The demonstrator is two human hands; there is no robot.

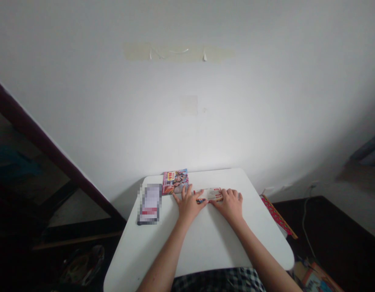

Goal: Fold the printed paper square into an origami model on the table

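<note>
On your table (205, 247), the folded leaflet (212, 194) lies towards twelve o'clock. Your left hand (188, 204) spreads wide at its nine-o'clock end; your right hand (232, 205) curls at three, pinch unclear. You seem to be flattening the fold; that calls for even pressure next.

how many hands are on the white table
2: the left hand, spread at the left end of a printed paper near the colorful flyer, and the right hand at the paper's right end. No others show.
</note>
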